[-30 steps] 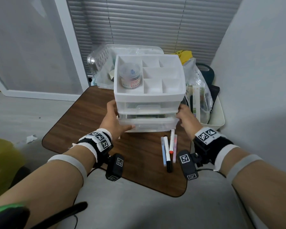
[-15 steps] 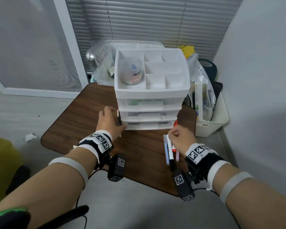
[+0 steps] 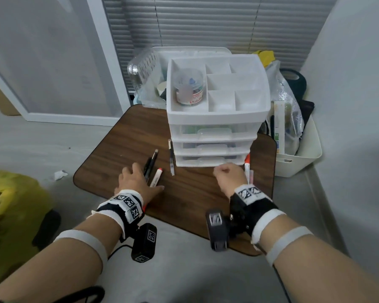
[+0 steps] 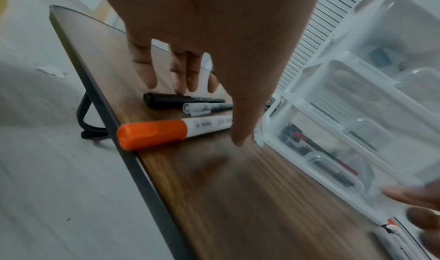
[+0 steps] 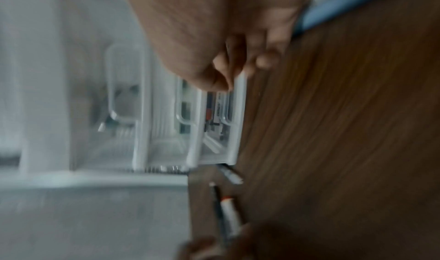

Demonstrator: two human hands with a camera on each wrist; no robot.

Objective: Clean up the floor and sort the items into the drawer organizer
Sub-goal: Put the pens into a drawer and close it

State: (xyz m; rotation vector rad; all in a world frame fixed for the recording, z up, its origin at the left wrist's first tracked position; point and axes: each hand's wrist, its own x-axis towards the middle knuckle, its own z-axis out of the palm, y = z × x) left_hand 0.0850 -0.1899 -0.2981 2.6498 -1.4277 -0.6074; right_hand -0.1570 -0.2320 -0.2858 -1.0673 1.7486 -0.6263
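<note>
We see the white drawer organizer standing upright on the far-right part of the low wooden table, w/ all three clear drawers pushed in and a small round container sitting in the big left compartment of the top tray. Our left hand is over the table's left-front area, fingers straight and spread, holding nothing; in the left wrist view the fingertips hang just above a black pen, whether touching or not we can't tell. Just beside that hand lies an orange-capped marker, plus a black-and-white pen next to the black one, and another slim pen lies close along the organizer's left front corner. Our right hand sits in front of the organizer's bottom drawer, fingers curled in; the right wrist pic is too blurred to say if it's pinching anything, so the grip can't be told. Just right of that hand, near the organizer's right front corner, a red-capped marker lies w/ at least one more pen alongside. Behind the table: a clear plastic bin; to the right on the floor, a cream bin stuffed w/ bags. A paper scrap lies on the grey floor left of the table.
</note>
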